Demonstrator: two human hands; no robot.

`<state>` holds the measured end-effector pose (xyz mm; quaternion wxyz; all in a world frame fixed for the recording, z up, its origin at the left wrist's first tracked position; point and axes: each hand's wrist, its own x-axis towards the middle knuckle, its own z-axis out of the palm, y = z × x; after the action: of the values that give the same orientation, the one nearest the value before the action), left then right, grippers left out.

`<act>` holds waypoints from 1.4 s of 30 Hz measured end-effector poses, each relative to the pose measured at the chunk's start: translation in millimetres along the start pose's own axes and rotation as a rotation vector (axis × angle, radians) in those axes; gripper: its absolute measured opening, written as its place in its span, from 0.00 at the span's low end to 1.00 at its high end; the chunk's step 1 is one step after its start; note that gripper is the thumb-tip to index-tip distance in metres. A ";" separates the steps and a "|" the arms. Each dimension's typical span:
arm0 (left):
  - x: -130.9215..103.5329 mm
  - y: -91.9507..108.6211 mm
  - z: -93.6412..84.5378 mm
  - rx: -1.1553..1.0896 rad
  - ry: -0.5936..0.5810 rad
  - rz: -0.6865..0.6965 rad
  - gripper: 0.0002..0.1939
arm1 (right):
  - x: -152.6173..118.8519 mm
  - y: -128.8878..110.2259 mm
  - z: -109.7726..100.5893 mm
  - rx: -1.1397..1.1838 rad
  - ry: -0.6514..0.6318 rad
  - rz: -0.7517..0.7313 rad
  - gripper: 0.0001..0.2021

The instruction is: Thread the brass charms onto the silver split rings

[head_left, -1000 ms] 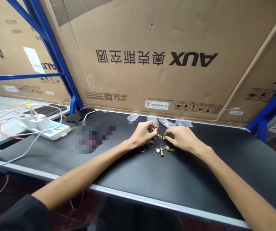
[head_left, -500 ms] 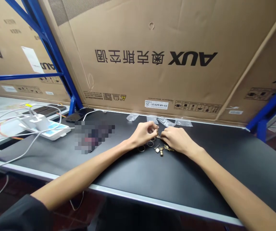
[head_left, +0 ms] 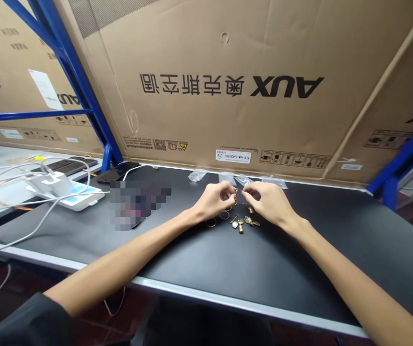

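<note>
My left hand (head_left: 215, 201) is closed in a pinch on a small brass-coloured metal piece (head_left: 236, 196). Facing it, my right hand (head_left: 273, 205) pinches thumb and forefinger together around something too small to make out. Below my left hand, several metal rings (head_left: 224, 215) lie on the black tabletop. Between the hands are a silver piece with a thin pin (head_left: 234, 224), a brass-coloured cylinder-like piece (head_left: 241, 228) and a cluster of brass-coloured bits (head_left: 251, 221). Another small brass-coloured piece (head_left: 250, 210) lies beneath my right hand.
Clear plastic bags (head_left: 197, 175) lie along the back edge of the black table (head_left: 206, 264), against a large cardboard box (head_left: 199, 120). White cables and a white power strip (head_left: 73, 192) are at the left, near a dark phone-like slab (head_left: 118, 172). Blue shelf posts (head_left: 84, 91) flank the table.
My right hand has lifted from the small metal parts and now pinches close to my left fingertips. The brass-coloured bits beneath it are more exposed. My left hand keeps its pinch.
</note>
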<state>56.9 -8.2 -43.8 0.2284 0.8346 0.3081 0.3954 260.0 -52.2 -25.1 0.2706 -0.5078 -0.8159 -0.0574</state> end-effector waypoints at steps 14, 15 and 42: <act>-0.3 0.4 1.3 -0.002 0.028 -0.038 0.05 | -2.6 0.1 9.5 -0.042 0.049 -0.205 0.15; 0.0 0.7 1.4 -0.005 0.034 -0.043 0.05 | -2.4 1.0 9.0 -0.052 0.048 -0.211 0.15; 4.8 0.6 -4.4 0.052 0.107 -0.013 0.04 | 7.4 4.9 25.3 -0.325 -0.247 -0.262 0.10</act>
<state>56.0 -4.6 -38.4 0.1925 0.8158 0.3355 0.4299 252.0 -34.6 -43.7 0.0737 -0.4374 -0.8819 -0.1599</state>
